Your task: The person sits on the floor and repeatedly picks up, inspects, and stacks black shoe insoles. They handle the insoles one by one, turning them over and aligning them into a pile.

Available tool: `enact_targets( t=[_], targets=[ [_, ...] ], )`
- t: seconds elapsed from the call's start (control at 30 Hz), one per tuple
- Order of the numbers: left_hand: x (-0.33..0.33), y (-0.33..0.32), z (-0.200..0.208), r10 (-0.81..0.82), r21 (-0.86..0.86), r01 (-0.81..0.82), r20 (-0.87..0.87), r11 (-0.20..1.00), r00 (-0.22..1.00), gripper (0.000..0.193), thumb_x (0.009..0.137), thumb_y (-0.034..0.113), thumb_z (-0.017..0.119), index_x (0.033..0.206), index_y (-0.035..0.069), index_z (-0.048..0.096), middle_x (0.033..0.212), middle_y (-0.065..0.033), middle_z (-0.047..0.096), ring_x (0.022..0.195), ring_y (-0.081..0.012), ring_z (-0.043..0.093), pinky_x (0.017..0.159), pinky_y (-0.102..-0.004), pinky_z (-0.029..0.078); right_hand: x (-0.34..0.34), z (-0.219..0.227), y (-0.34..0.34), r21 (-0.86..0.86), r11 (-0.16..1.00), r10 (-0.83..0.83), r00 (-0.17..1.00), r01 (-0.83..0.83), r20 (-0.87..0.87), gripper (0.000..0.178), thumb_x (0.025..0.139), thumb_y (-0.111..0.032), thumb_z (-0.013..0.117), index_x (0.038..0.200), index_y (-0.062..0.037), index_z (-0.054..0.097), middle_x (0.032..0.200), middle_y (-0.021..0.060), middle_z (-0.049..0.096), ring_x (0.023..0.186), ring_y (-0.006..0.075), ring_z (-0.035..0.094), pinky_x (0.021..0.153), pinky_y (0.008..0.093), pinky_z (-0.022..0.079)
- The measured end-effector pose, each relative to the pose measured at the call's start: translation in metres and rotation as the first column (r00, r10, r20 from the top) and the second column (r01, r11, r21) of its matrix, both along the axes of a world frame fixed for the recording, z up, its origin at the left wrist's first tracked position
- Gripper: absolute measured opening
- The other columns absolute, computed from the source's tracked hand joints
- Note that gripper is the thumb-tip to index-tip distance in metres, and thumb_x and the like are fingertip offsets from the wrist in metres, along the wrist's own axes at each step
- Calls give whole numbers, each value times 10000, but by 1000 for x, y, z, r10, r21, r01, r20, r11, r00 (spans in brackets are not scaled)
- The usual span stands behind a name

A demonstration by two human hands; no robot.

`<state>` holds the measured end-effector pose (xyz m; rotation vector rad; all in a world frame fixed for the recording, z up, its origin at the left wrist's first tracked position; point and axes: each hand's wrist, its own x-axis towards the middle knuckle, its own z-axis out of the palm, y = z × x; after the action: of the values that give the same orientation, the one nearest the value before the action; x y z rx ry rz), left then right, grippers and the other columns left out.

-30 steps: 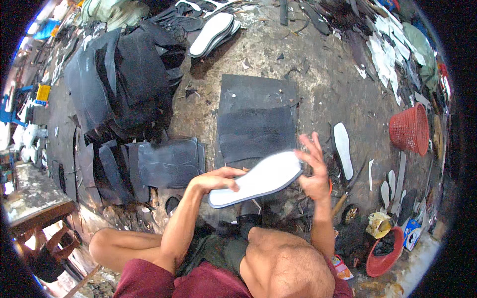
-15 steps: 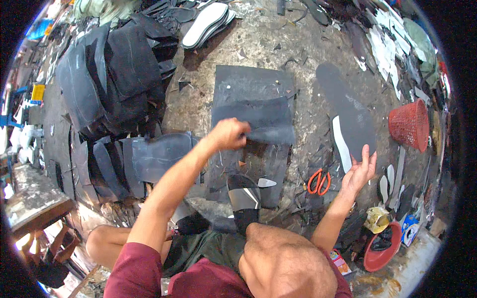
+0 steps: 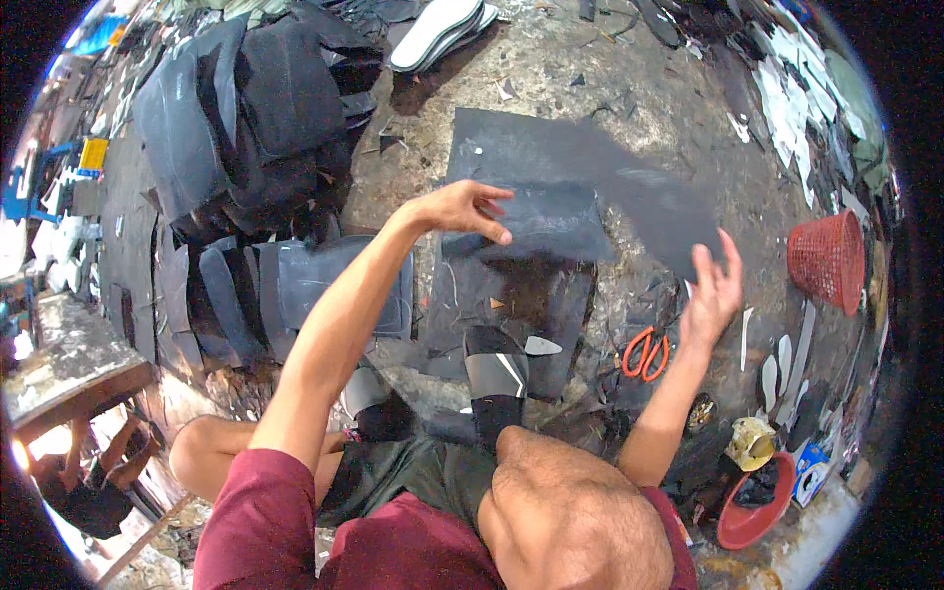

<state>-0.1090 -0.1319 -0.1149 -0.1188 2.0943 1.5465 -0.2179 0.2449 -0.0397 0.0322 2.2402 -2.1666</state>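
While forearms extend, hands apart, fingers curved

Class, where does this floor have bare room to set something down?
Mostly bare floor shows between the blurred dark sole and the white scraps; a smaller patch separates the black pile from the middle sheet. Around the red tub, it's crowded.

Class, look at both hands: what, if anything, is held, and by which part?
The left hand holds nothing. The right hand is at the near end of a blurred, dark, sole-shaped piece; whether it grips that end cannot be told.
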Motion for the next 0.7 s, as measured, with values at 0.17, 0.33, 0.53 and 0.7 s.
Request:
enact_targets(
  t=[0.17,0.33,0.53,0.7],
  targets=[
    [93,50,-19,832,315,-887,342,337,437,671,858,128,775,1392,-104,442,1103,-145,682,946,-224,682,901,-389,575,3,-61,-46,-24,924,379,906,-382,188,461,860,-11,734,1301,-37,607,1043,37,683,897,108,622,819,244,495],
    [129,83,-46,935,160,-968,272,191,229,530,854,92,773,1294,-108,556,937,-110,704,747,-137,659,664,-262,552,18,-108,-53,35,892,415,847,-450,332,502,815,-34,776,1297,-58,641,1174,87,672,1024,158,617,902,289,496],
    [139,101,-46,877,-390,-858,-202,336,435,367,866,284,743,1104,5,730,970,-150,739,816,-187,707,781,-303,535,28,-126,-50,116,881,404,858,-458,318,523,830,-8,758,1328,-10,601,1176,96,674,1051,151,628,926,283,498],
    [140,105,-52,868,-361,-882,-278,303,412,343,856,269,733,1063,-4,737,878,-196,702,774,-287,688,747,-363,518,29,-132,-54,88,886,414,862,-456,293,524,840,-1,750,1337,12,585,1208,103,666,1075,152,626,947,281,487]
  ],
)
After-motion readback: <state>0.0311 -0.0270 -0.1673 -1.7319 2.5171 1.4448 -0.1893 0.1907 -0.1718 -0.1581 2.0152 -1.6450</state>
